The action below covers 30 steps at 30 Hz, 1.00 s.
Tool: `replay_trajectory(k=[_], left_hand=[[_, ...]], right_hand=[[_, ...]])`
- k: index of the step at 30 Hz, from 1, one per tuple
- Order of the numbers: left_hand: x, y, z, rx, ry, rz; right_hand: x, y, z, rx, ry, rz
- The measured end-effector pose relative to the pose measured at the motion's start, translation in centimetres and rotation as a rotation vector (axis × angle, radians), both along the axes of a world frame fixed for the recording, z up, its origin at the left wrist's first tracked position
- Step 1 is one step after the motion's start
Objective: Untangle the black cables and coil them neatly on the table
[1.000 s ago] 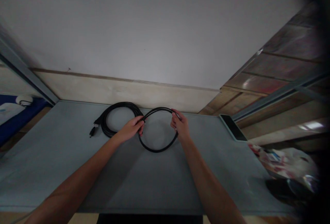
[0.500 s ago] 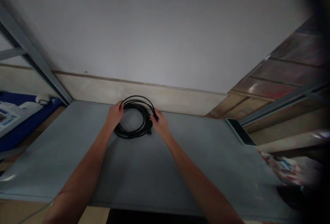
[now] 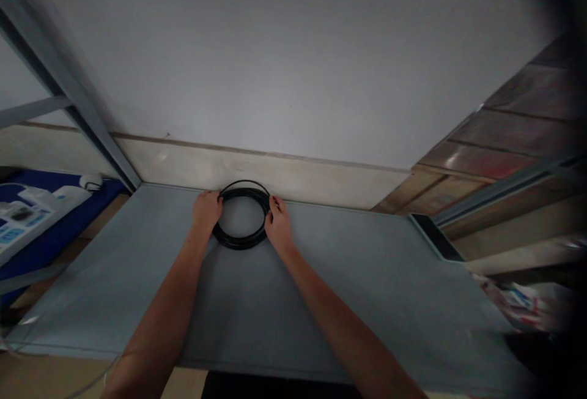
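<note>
A black cable lies coiled in a ring near the back of the grey tabletop. My left hand grips the left side of the coil, fingers curled round it. On the opposite side my right hand has its thumb and fingers closed on the strands. One thin loop stands a little above the rest at the far side, between both hands. The cable's ends are hidden from view.
The grey table meets a pale wall at the back. A phone-like dark slab lies at the right rear corner. To the left, a white power strip rests on a blue surface. Metal posts frame the sides.
The raised loops have come down onto the coil, making a tighter, neater ring. The connector end near my right hand no longer shows. The view has shifted slightly left.
</note>
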<state>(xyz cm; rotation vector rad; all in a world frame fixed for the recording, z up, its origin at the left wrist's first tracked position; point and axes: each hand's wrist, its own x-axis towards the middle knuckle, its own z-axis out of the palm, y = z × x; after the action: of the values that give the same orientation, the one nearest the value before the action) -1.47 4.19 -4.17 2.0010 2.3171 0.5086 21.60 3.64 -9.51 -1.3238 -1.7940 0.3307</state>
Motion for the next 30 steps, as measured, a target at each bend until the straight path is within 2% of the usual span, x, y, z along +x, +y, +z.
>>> replay_trajectory(k=[6,11,16,19,24,30], left_hand=[[0.1,-0.3,0.4,-0.003,-0.053,0.025],[-0.2,-0.5,0.7,-0.02,-0.091,0.055],[-1.9,0.1,0.3,-0.012,-0.299,-0.023],[-3.4,0.5,0.0,-0.01,-0.385,-0.013],[-4.5,0.5,0.1,-0.017,-0.39,-0.02],[-3.6,0.3,0.1,0.008,-0.299,-0.054]], right_hand=[[0.8,-0.5,0.6,0.03,0.026,-0.014],[1.1,-0.8,0.2,-0.005,0.013,0.07],[1.5,-0.4,-0.2,-0.09,0.068,0.014],[2.0,0.0,-0.2,-0.13,0.142,0.003],[2.4,0.3,-0.2,-0.101,0.215,0.024],[2.5,0.5,0.0,-0.077,0.236,0.057]])
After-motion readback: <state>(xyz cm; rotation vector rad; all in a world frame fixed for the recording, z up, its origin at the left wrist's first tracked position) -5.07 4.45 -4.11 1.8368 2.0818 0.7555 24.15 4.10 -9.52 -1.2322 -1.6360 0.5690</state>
